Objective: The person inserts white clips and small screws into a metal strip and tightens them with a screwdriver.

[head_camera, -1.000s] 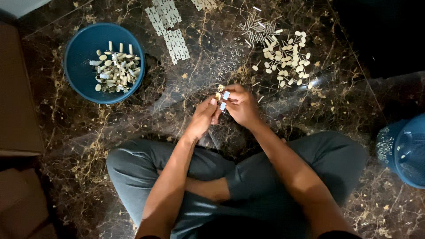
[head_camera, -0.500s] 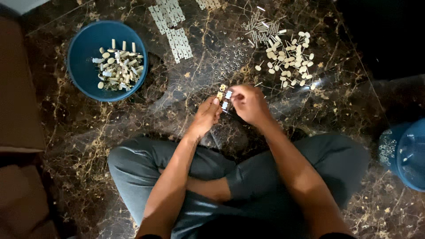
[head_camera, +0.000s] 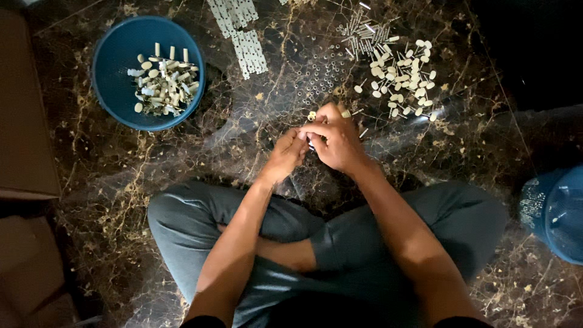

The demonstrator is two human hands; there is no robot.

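Dark marble floor point(head_camera: 121, 182); person seated cross-legged at 6 o'clock. Brown box point(head_camera: 24, 109) along the edge at 9. Blue bowl point(head_camera: 115, 61) at 10 o'clock, holding pale finished pieces point(head_camera: 163, 82). Second blue tub point(head_camera: 555, 209) at 3, cut by the frame. White strips point(head_camera: 243, 36) at 12. Pale caps point(head_camera: 404, 76) scattered at 1, metal pins point(head_camera: 363, 33) just above them, small rings point(head_camera: 319, 76) between strips and caps. Centre: left hand point(head_camera: 285, 155) and right hand point(head_camera: 334, 140) touching, both pinched narrow on one small part point(head_camera: 311, 115), mostly hidden by fingers.
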